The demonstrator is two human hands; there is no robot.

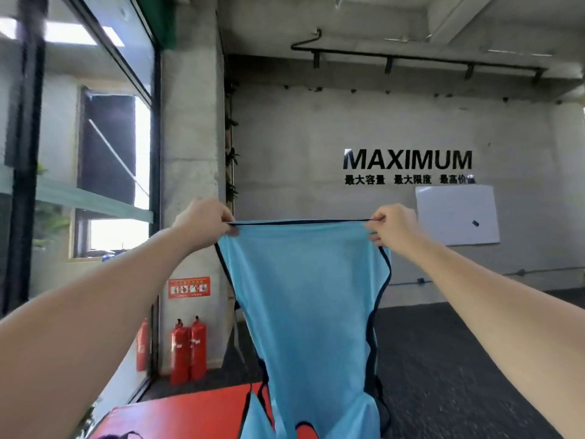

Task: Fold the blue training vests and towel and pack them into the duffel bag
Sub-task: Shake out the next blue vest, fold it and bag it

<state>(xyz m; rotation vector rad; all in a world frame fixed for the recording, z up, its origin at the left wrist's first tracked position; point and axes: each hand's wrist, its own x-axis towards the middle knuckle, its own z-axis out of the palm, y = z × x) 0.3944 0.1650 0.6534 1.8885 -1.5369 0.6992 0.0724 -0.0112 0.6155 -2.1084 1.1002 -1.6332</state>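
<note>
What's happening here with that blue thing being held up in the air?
A person is holding a light blue training vest up in front of them. The left hand and the right hand each pinch one end of its dark-trimmed top edge, pulled taut, so the vest hangs unfolded. Its lower end dangles over a red surface. No duffel bag or towel is in view.

Concrete wall (316, 137) with black MAXIMUM lettering (407, 160), whiteboard (457, 215), glass windows (95, 137) at left, red extinguishers (188, 353), dark carpet (443, 359), red mat (190, 413)
</note>
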